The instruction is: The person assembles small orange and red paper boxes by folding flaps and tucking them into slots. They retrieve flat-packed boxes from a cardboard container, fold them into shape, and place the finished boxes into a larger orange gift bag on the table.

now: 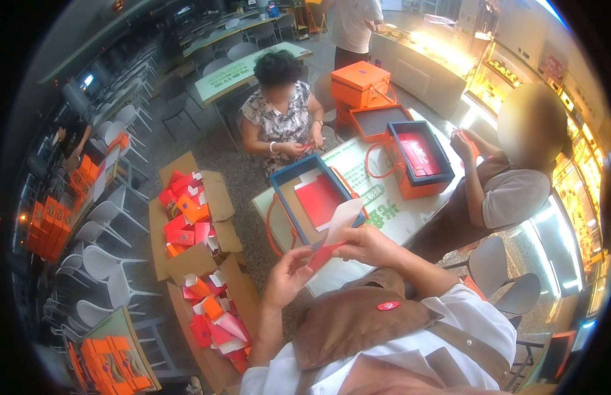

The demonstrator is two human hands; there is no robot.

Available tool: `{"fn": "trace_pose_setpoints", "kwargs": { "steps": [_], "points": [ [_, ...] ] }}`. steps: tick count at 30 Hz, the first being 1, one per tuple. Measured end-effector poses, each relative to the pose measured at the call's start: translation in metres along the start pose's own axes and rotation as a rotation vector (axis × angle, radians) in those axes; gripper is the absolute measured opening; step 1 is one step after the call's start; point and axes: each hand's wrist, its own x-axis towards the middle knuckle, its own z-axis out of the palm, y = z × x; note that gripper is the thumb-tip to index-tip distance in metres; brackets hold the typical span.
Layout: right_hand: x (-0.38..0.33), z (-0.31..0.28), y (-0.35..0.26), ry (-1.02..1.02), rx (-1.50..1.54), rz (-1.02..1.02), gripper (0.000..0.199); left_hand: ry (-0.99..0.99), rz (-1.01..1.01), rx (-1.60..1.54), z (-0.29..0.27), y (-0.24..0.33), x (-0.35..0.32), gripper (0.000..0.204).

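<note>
In front of my chest I hold a small red and white folding carton, its white flap standing up. My left hand grips its left side with bent fingers. On the other side, my right hand pinches it between thumb and fingers. Just beyond my hands an open orange box with a dark blue rim lies on the white table. Red and white card pieces rest inside it. Further right stands a second blue-rimmed orange box with a red item in it.
Cardboard boxes full of red and orange cartons stand on the floor at left. A seated person across the table and a person at right each handle a small red piece. Stacked orange boxes stand behind; chairs line the left.
</note>
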Motion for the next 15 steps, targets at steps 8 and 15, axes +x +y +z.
{"fn": "trace_pose_setpoints", "kwargs": {
  "steps": [8,15],
  "points": [
    [-0.012,-0.002,-0.014,0.058,-0.085,-0.116,0.016,-0.038,-0.092,-0.01,-0.004,-0.004,-0.003,0.07],
    [-0.012,-0.01,-0.035,-0.104,-0.091,-0.372,0.011,-0.329,-0.019,-0.195,0.009,0.009,0.006,0.099]
  ]
}}
